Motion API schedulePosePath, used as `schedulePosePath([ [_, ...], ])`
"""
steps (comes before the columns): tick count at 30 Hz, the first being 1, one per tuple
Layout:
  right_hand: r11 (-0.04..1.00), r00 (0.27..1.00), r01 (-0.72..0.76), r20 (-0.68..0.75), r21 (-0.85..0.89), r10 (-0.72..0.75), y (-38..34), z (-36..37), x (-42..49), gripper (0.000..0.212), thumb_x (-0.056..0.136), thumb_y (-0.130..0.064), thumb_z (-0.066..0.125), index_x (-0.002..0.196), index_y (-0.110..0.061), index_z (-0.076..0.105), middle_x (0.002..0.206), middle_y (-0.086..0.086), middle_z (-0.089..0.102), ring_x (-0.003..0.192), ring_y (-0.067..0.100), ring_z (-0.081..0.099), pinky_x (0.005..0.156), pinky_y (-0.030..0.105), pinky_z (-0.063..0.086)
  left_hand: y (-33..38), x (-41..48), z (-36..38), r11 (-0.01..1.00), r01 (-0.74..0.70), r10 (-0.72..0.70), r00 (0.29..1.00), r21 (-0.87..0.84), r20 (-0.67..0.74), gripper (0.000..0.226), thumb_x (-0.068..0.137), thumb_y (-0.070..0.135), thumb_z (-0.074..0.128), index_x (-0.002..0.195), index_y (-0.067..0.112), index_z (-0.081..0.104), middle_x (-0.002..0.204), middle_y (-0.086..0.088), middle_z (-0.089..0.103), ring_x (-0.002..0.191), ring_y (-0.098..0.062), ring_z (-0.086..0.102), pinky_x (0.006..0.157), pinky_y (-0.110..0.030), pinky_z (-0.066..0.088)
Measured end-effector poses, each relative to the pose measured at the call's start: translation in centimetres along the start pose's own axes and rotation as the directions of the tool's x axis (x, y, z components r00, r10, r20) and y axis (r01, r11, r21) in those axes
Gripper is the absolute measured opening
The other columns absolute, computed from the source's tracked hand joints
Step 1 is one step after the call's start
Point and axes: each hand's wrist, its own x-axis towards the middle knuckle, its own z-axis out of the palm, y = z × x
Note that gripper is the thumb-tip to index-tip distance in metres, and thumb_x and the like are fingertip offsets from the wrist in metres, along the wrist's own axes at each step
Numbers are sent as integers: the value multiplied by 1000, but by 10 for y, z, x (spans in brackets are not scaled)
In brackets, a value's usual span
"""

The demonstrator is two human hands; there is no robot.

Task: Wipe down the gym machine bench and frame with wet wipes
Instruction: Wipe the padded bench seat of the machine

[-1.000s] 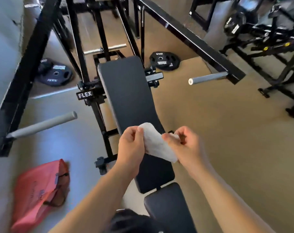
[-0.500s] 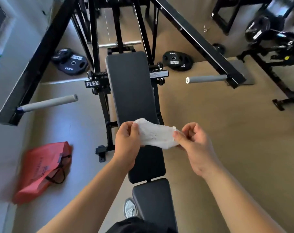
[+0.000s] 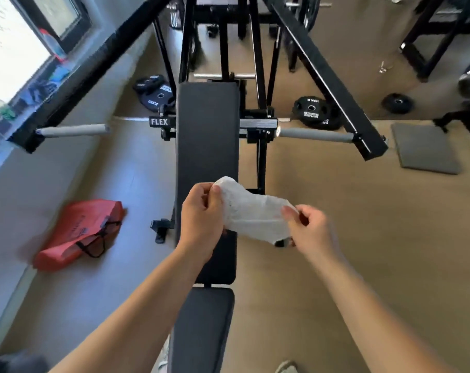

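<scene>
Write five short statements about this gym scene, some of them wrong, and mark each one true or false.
1. The left hand and the right hand both grip the wipe. True.
2. A red bag lies on the floor to the left of the bench. True.
3. The wipe is spread flat on the bench. False: it is held up between the two hands.
4. A label on the frame beside the bench reads FLEX. True.
5. The machine's handle grips are red. False: the handle grips are grey.
</scene>
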Motion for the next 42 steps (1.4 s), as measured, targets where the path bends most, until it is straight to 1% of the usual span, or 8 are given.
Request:
schedulePosePath([
  [6,919,971,-232,124,319,202,29,-89,10,13,97,-23,68,108,-15,64,98,10,74,74,17,68,76,43,60,24,-53,76,998,51,-54,995,36,87,21,105,33,51,96,22,66,80,4,68,61,0,63,49,-18,48],
  [10,994,998,-58,42,88,54,20,-135,30,14,101,-24,61,113,-18,61,103,0,66,86,13,63,67,15,47,47,-52,116,989,72,-93,982,130,165,30,104,39,50,96,16,67,63,0,65,48,-11,56,54,-25,47],
  [16,975,961,192,223,-115,-163,-11,-148,89,12,99,-36,60,93,-29,67,88,-9,69,84,10,66,73,29,53,65,-14,157,981,53,-89,978,187,188,43,100,43,59,91,2,64,65,-5,59,43,-13,52,44,-25,46],
  [23,851,891,453,148,-265,-429,-26,-156,224,17,101,-32,58,113,-24,66,106,-7,63,101,11,61,85,31,52,119,93,198,983,-88,78,994,159,73,45,101,46,57,77,8,55,63,2,55,49,-12,49,48,-27,43],
  [29,695,827,535,133,-481,-546,-22,-166,340,25,101,-30,57,119,-16,68,128,1,63,127,22,53,102,41,49,156,158,254,570,-716,654,693,403,303,26,103,34,58,84,17,56,75,14,56,57,-1,51,53,-15,36],
  [33,619,819,571,317,-540,-478,-6,-163,379,30,102,-32,57,126,-17,68,153,5,50,151,22,32,118,42,34,88,153,294,358,-769,489,637,530,595,35,103,43,48,87,15,62,127,3,57,67,-25,65,53,-38,54],
  [39,398,702,680,391,-616,-596,31,-157,391,26,97,-34,54,105,-20,74,139,3,63,151,30,33,125,46,20,50,117,314,605,-583,278,793,542,542,45,107,58,30,79,29,51,162,16,32,102,-21,69,78,-39,55],
  [42,383,677,698,385,-604,-627,29,-157,396,33,97,-38,52,112,-18,73,130,2,67,149,32,35,124,47,20,51,113,330,673,-486,337,873,558,354,21,108,44,42,96,29,52,150,12,51,95,-22,70,72,-37,57],
])
